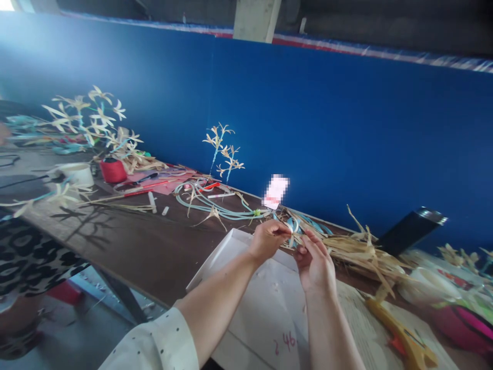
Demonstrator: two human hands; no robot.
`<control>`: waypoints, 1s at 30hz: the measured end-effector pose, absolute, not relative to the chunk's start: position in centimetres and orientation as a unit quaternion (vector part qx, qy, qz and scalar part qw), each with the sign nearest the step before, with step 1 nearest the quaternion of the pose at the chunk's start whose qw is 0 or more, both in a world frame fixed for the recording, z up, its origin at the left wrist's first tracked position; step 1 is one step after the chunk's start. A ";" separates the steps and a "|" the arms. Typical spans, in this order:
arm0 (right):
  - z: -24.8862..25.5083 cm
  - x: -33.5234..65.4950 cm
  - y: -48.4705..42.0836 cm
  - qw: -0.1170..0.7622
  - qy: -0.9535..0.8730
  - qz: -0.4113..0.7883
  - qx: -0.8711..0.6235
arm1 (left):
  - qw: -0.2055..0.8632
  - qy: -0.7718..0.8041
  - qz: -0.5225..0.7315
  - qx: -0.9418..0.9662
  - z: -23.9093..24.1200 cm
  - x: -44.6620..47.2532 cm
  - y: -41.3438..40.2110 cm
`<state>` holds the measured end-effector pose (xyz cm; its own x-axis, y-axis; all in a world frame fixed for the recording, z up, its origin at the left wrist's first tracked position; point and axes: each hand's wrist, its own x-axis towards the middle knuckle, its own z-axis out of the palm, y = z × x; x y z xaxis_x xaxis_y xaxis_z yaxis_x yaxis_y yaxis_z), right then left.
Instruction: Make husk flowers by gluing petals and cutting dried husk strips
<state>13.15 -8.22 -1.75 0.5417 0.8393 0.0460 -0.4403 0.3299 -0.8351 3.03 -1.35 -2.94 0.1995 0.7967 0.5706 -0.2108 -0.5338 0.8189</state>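
My left hand (267, 239) and my right hand (316, 262) are raised together over a white board (231, 257) on the brown table (127, 241). Both hands pinch a small straw flower (295, 229) with pale petals and a light blue strip. The left fingers close on its left side. The right fingers curl round its lower right part. A heap of dry straw strips (358, 252) lies just behind the hands.
Finished straw flowers stand at the left (92, 118) and by the blue wall (223, 149). A red spool (113, 170), white tape roll (79, 173), coiled blue strips (208, 203), a black flask (412, 228) and a yellow glue gun (400, 334) lie around. A person in patterned clothing (31, 257) sits at left.
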 end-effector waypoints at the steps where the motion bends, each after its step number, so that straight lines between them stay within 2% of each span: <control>1: -1.7 13.1 -8.2 0.778 -0.247 0.410 -0.408 | 0.428 0.228 0.590 0.646 -3.0 3.0 -1.3; 9: -1.4 12.7 -8.4 0.777 -0.257 0.406 -0.408 | 0.449 0.221 0.598 0.626 -3.2 3.3 -1.1; 15: -1.7 13.0 -8.1 0.782 -0.211 0.381 -0.445 | 0.527 0.237 0.573 0.581 -2.7 3.2 -1.2; 23: -2.4 12.3 -8.0 0.602 -0.408 0.251 -0.639 | 0.629 0.211 0.522 0.536 -2.0 2.7 -1.3; 30: -2.1 12.4 -8.0 0.587 -0.458 0.166 -0.647 | 0.612 0.207 0.517 0.561 -1.8 2.6 -1.4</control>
<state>12.39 -8.00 -2.14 0.5257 0.7867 0.3234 0.3974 0.1090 -0.9111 2.62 -1.38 -1.83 0.3792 0.8656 0.3271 -0.4016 -0.1645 0.9009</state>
